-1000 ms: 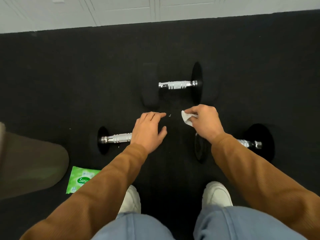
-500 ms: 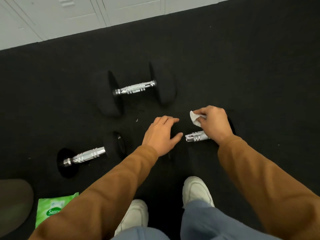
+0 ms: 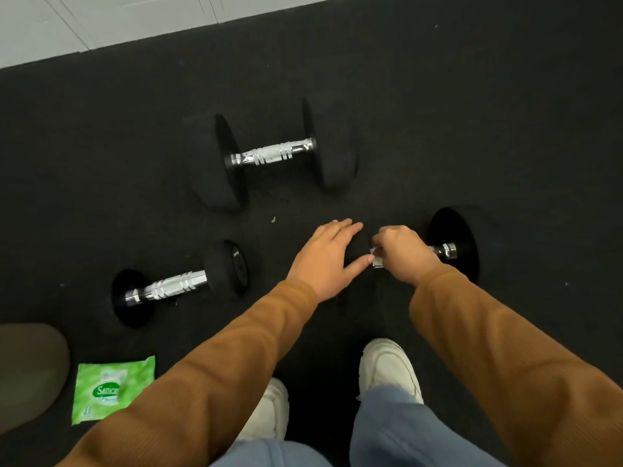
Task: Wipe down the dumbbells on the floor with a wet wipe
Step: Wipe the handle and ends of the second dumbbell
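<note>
The right hand [image 3: 404, 254] is curling around the shiny bar of the right dumbbell [image 3: 462, 237], and it is squeezing a white wipe [image 3: 377, 260] against the bar. Only a small bit of the wipe is peeking out by the thumb. The left hand [image 3: 325, 261] is resting on that dumbbell's other black end, with its fingers straight and close together and its thumb sticking out toward the wipe. This dumbbell is lying on the black floor [image 3: 505, 129], just in front of two white shoes [image 3: 387, 365]. The big dumbbell [image 3: 273, 155] is sitting farther away, and the left dumbbell [image 3: 175, 284] is lying off to the side. A green pack [image 3: 113, 389] is lying on the floor near the left sleeve [image 3: 202, 382]
</note>
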`<state>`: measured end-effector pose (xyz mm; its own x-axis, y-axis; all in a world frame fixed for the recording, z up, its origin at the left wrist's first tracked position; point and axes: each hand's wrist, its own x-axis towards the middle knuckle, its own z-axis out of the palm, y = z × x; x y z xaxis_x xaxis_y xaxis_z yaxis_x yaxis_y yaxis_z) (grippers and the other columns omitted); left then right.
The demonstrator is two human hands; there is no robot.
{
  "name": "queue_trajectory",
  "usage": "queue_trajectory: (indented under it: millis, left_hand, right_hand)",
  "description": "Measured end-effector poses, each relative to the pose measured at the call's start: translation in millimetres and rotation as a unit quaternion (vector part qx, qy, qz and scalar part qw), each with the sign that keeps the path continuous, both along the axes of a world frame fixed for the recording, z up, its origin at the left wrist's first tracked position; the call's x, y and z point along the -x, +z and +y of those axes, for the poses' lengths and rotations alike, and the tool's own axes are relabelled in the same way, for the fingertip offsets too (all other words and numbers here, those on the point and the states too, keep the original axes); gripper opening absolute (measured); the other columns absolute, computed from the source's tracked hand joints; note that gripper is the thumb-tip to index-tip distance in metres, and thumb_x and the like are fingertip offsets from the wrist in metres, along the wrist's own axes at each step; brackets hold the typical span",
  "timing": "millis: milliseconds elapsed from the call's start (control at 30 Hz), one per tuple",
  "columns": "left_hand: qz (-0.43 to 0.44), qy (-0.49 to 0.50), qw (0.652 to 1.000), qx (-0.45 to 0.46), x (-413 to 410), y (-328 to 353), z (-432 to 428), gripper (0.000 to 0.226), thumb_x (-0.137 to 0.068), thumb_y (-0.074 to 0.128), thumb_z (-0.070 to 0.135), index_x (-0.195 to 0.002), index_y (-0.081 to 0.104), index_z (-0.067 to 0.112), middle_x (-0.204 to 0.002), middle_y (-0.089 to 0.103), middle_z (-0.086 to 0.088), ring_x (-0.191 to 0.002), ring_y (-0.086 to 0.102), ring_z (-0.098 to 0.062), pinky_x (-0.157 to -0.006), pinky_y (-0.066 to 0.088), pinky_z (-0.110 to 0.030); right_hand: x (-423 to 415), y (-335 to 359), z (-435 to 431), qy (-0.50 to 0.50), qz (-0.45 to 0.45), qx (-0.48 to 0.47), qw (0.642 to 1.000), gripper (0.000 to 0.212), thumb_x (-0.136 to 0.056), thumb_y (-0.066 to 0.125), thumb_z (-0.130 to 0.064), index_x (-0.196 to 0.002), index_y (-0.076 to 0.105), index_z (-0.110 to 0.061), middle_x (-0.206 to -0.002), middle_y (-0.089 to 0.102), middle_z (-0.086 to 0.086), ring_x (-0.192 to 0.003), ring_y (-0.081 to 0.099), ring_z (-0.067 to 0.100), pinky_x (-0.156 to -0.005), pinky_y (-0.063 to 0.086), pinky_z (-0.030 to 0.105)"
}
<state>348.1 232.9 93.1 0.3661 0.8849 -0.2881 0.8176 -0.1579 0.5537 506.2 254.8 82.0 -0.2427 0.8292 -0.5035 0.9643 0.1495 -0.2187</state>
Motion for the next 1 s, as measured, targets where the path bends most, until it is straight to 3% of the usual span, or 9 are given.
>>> queue_trajectory:
  millis: [200, 433, 633, 1000]
  left_hand:
    - [-0.001, 0.0, 1.0, -0.007, 1, 0, -1, 0.065, -0.089, 0.051, 0.05, -0.145, 0.029, 0.024, -0.151, 0.029, 0.004, -0.139, 0.02, -0.013, -0.116, 0.018, -0.031]
    - [-0.004, 0.002, 1.0, 0.009, 0, 2, 1, 0.065, -0.09, 0.05, 0.049, -0.145, 0.027, 0.025, -0.151, 0.028, 0.004, -0.14, 0.019, -0.013, -0.116, 0.018, -0.033]
    - [-0.016, 0.008, 1.0, 0.009, 2, 1, 0, 0.065, -0.088, 0.052, 0.049, -0.145, 0.029, 0.025, -0.151, 0.029, 0.005, -0.139, 0.019, -0.013, -0.116, 0.019, -0.031]
    - [-0.019, 0.014, 1.0, 0.019, 1, 2, 0, 0.065, -0.088, 0.052, 0.048, -0.145, 0.029, 0.026, -0.151, 0.029, 0.005, -0.139, 0.019, -0.013, -0.116, 0.019, -0.032]
  right_hand:
    - [-6, 0, 11, -0.012, -0.047, 0.023, 0.999, 0.02, -0.09, 0.055, -0.017, -0.106, 0.066, -0.011, -0.108, 0.061, 0.009, -0.098, 0.059, 0.025, -0.082, 0.051, 0.034]
    - [10, 0, 13, -0.005, -0.051, 0.072, 0.996, 0.032, -0.09, 0.057, -0.016, -0.122, 0.055, -0.009, -0.119, 0.055, 0.009, -0.108, 0.056, 0.022, -0.092, 0.049, 0.033]
    - [12, -8, 11, -0.011, -0.07, 0.042, 0.997, 0.031, -0.089, 0.058, -0.014, -0.12, 0.056, -0.009, -0.116, 0.057, 0.011, -0.106, 0.057, 0.025, -0.085, 0.049, 0.032]
    - [3, -7, 11, 0.001, -0.047, 0.038, 0.998, 0.033, -0.089, 0.056, -0.011, -0.122, 0.056, -0.01, -0.118, 0.055, 0.009, -0.108, 0.055, 0.025, -0.089, 0.05, 0.036]
